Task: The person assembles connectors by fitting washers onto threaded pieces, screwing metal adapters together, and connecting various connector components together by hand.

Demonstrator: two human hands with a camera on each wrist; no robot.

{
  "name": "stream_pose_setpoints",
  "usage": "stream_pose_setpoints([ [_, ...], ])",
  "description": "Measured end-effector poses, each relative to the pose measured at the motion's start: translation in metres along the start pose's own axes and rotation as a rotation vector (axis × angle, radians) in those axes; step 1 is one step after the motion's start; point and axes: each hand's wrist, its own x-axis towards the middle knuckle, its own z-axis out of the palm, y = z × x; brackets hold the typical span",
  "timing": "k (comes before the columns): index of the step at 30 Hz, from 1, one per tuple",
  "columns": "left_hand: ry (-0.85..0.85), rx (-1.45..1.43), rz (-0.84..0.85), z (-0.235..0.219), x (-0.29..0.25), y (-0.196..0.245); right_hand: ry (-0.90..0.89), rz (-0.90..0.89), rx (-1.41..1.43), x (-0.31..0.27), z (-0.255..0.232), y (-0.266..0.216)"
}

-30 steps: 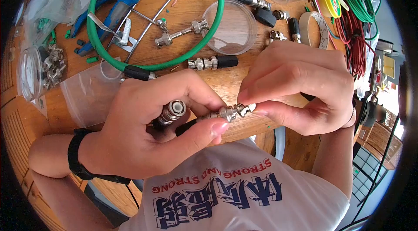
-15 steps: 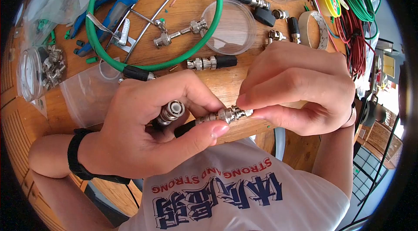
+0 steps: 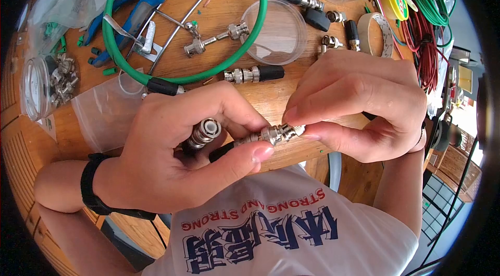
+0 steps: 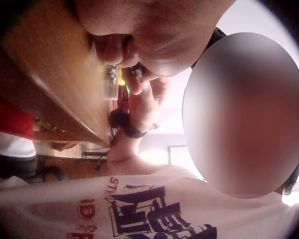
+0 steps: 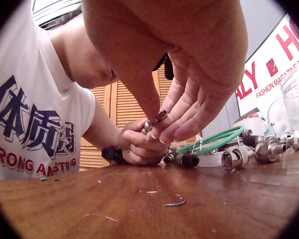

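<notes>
The left hand grips a silver metal connector with a black sleeve, between thumb and forefinger. A second silver connector, its round end facing up, is held in the crook of the same hand. At the first connector's far end, the right hand pinches the tip between thumb and forefinger. In the right wrist view the right hand and left hand meet at the connector. Dark shadow in the left wrist view leaves the left hand's grip partly hidden.
Behind the hands lie a green cable loop, blue-handled pliers, a round clear lid and a black-ended connector. A tape roll is at the right, a jar of metal parts at the left.
The right fingertips have shifted slightly at the connector's tip, and its pale end shows again between them. The left hand has barely moved.
</notes>
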Motion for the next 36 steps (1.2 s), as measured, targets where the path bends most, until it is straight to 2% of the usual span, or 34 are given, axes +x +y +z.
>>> stream_pose_setpoints([
  [7,0.007,-0.014,-0.006,0.0002,-0.0005,-0.0013,0.062,0.014,0.000,-0.0027,0.0036,0.0001],
  [10,0.002,0.001,0.011,-0.0004,0.0005,-0.0008,0.072,0.065,0.043,-0.0039,0.0045,0.0000],
  [12,0.008,0.006,0.035,-0.0006,0.0009,-0.0020,0.082,0.194,0.130,-0.0063,0.0061,0.0004],
  [19,0.026,0.001,-0.001,0.0014,0.0004,0.0012,0.073,0.231,0.167,-0.0064,0.0037,-0.0018],
  [21,0.024,0.012,-0.057,0.0011,-0.0001,0.0033,0.091,0.274,0.220,-0.0064,0.0034,-0.0032],
  [30,-0.003,0.056,0.024,-0.0017,-0.0001,-0.0005,0.087,0.254,0.176,-0.0064,0.0052,-0.0031],
  [36,0.004,0.020,-0.021,-0.0006,-0.0002,-0.0001,0.065,0.204,0.090,-0.0055,0.0035,-0.0027],
])
